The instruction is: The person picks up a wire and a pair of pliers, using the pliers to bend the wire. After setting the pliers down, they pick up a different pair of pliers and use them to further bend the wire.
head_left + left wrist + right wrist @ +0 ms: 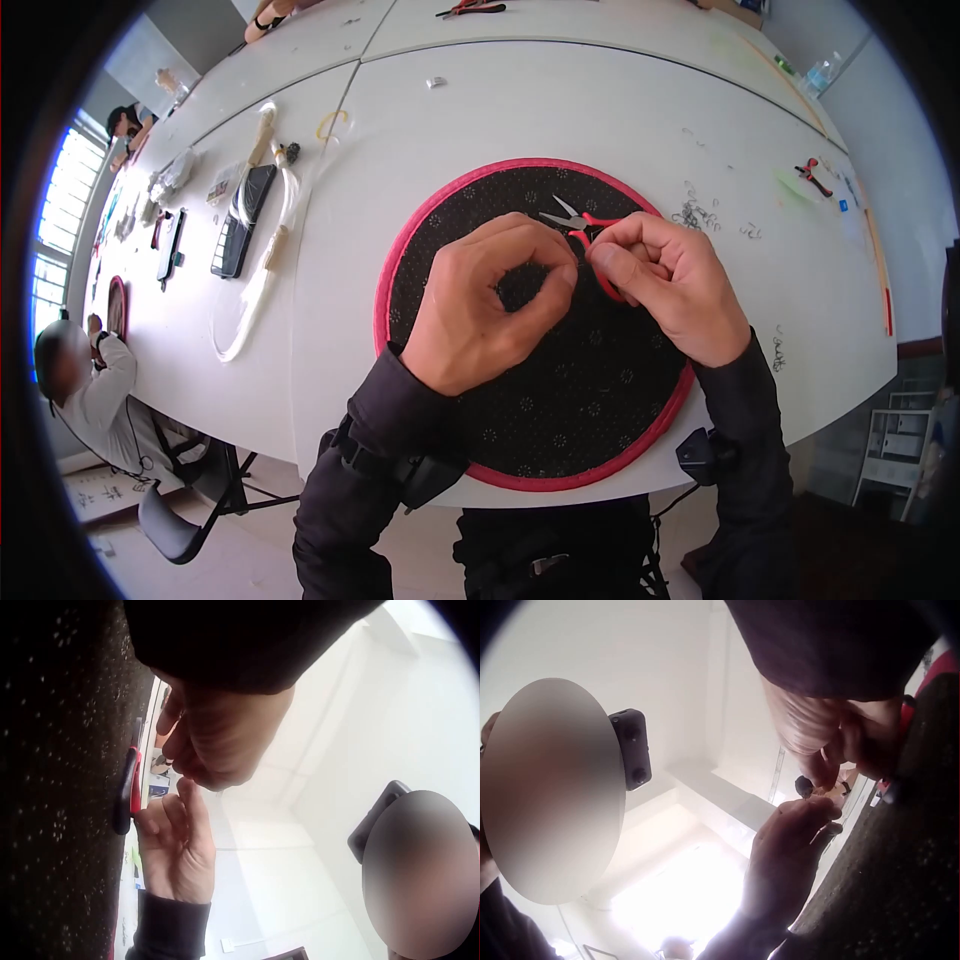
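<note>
My left hand [490, 300] is over the dark round mat [560, 390], its thumb and index finger curled into a ring with the tips together. Facing it, my right hand [675, 280] has its thumb and fingers pinched together. In the left wrist view, the fingertips of the right hand [180, 855] come right up to those of the left hand [232, 742]. I cannot tell what the small thing between the fingertips is. Red-handled pliers [574, 221] lie on the mat with their jaws apart, partly hidden under the right hand.
Dark chain bits [693, 213] lie right of the mat, more chain [780, 350] nearer the right edge. Another pair of pliers [815, 177] sits at far right. Clear tubing [235, 335] and a black case [242, 225] are at left. A person [100, 390] sits at the left side.
</note>
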Tool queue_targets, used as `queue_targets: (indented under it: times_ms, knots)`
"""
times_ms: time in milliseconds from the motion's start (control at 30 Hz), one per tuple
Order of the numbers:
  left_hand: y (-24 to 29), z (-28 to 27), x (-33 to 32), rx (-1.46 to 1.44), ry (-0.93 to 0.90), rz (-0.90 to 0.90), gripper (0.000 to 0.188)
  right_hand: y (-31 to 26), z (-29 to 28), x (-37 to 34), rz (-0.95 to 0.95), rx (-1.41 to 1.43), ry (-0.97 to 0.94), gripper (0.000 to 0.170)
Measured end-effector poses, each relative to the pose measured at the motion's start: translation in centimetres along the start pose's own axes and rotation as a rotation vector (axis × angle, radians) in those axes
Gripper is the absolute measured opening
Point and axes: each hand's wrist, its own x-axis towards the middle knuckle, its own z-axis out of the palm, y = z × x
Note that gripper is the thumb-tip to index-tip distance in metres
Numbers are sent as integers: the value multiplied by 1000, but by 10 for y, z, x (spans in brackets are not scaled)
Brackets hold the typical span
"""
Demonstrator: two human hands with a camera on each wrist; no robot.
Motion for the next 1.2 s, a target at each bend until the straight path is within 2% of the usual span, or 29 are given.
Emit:
queue_targets:
  times_ms: [167,233,733,1033,1133,1200]
  knots:
    - [-5,2,0,103,44,60,6,0,1,1,-15,60,133,23]
    - [-5,2,0,134,32,30,6,0,0,0,-35,77,150,23]
    - [-8,3,-1,196,2,4,7,-3,6,-2,10,-151,148,17]
    - [-6,4,-1,194,7,23,8,5,5,0,-42,-191,114,22]
    - [-6,3,-1,194,8,35,8,5,8,0,-44,-114,114,22]
    - [-7,3,-1,193,7,44,9,2,7,0,-15,-146,58,21]
